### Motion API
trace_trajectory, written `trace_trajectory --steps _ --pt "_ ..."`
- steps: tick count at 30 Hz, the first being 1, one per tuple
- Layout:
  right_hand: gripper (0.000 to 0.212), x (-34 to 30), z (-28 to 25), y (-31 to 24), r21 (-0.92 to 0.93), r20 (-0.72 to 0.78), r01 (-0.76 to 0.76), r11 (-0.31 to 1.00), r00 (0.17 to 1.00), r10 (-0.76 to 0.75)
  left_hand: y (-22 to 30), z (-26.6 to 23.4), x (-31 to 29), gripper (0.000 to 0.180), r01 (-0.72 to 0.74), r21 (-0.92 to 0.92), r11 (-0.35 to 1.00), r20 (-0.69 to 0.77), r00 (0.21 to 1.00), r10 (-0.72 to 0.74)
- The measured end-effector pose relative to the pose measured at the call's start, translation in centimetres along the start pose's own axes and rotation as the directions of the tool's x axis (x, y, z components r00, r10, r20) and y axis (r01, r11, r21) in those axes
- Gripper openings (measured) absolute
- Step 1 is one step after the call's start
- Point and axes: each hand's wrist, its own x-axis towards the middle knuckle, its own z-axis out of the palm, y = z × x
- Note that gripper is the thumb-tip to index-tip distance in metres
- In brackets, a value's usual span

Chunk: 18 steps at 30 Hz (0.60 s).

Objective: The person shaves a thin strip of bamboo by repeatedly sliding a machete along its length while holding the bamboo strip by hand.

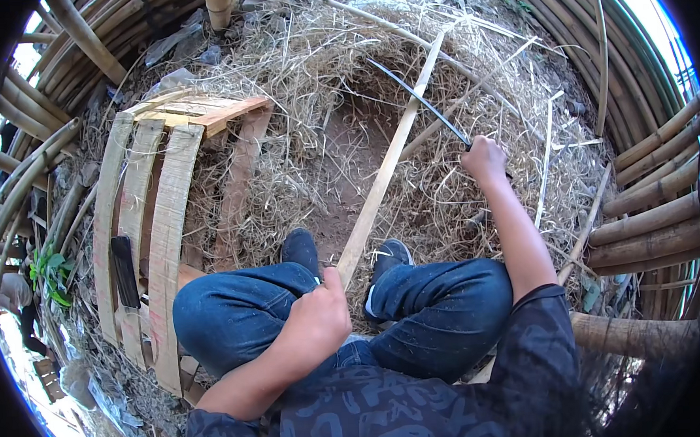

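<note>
My left hand (pixel 317 325) is closed around the near end of a long, flat bamboo strip (pixel 381 181), which slants up and away to the right. In my right hand (pixel 486 162) is the handle of a knife with a long, thin, dark blade (pixel 442 119). The blade points up and to the left and crosses the far half of the strip; whether the edge touches it I cannot tell. Both hands are in front of me, the left by my left knee, the right farther out beyond my right knee.
At left stands a slatted wooden crate (pixel 164 252) with a narrow black object (pixel 125 271) against its slats. Dry shavings (pixel 279 72) cover the ground around a patch of bare soil (pixel 346 167). Stacked bamboo poles (pixel 654 210) line the right side, with more poles (pixel 39 100) at upper left.
</note>
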Motion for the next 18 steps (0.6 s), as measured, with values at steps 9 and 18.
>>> trace_trajectory --steps 9,18 --pt "0.021 -1.6 0.7 -2.4 0.109 -0.057 0.178 0.978 0.983 -0.173 -0.4 -0.2 0.2 0.02 0.01 -0.077 0.997 0.025 1.0 -0.008" --pt "0.004 -1.0 2.9 -3.0 0.079 -0.275 0.658 0.749 0.736 -0.618 -0.1 -0.8 -0.1 0.019 0.023 -0.087 0.996 0.067 0.998 -0.017"
